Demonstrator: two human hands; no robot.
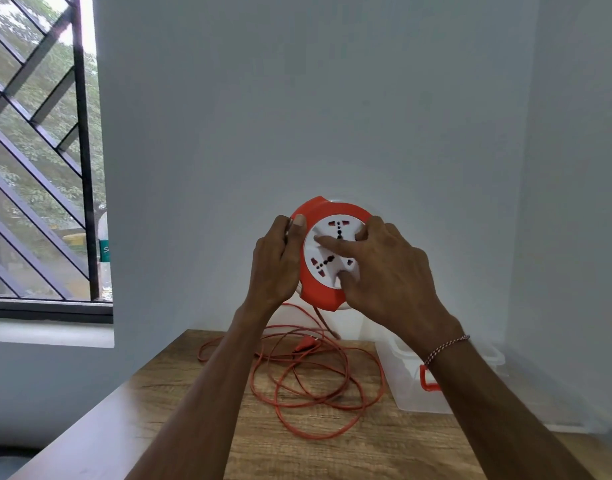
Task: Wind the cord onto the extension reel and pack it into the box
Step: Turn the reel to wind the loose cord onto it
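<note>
Right hand (387, 268) fingers (327, 241) spread on the reel's white socket disc; left hand (275, 261) clamps the round orange plastic reel (327, 252) (held above the table). Loose orange cord (311, 379) lies coiled on woodgrain table (207, 410), beside translucent box (406, 382).

Soft window daylight — wide-angle edge distortion
</note>
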